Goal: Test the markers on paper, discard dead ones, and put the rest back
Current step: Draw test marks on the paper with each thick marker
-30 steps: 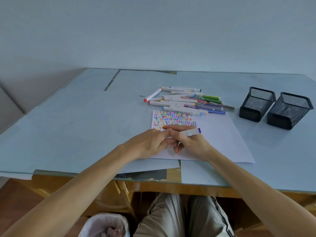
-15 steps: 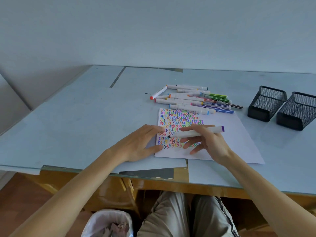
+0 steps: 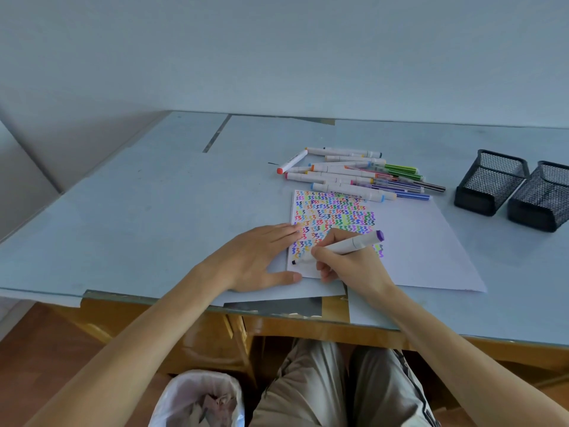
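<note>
Honestly, the risk here is the paper [image 3: 415, 241] skidding if the flat, straight-fingered left hand [image 3: 258, 257] lifts off its edge, smearing the test, since the right hand [image 3: 345, 263] grips a white purple-capped marker [image 3: 341, 246] with its dark tip on the sheet's near-left corner.

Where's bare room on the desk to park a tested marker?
Free: the wide desk stretch left of the left hand; the blank right half of the paper; the strip between paper and the mesh holders. Crowded: the marker pile behind the paper, and the near-left corner where the right hand holds the purple marker.
</note>
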